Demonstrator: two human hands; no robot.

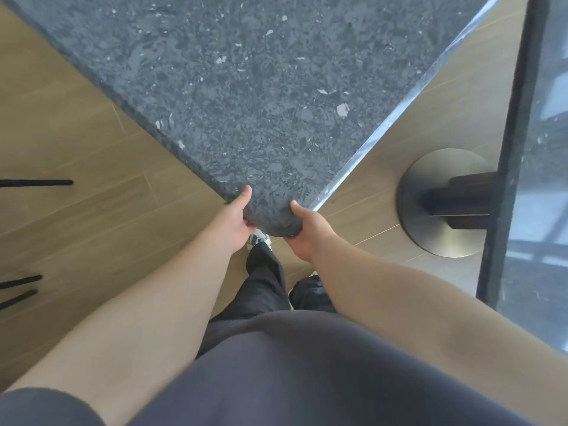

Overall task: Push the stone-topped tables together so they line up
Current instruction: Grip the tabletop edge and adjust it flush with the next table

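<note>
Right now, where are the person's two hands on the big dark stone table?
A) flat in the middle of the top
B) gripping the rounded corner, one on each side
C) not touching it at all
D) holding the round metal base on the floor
B: the left hand and the right hand clasp the rounded corner of the stone-topped table, thumbs on top, one hand on each side of the corner.

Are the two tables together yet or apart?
Apart. Wood floor shows between the held table and the second table; both hands, left and right, grip its corner.
</note>
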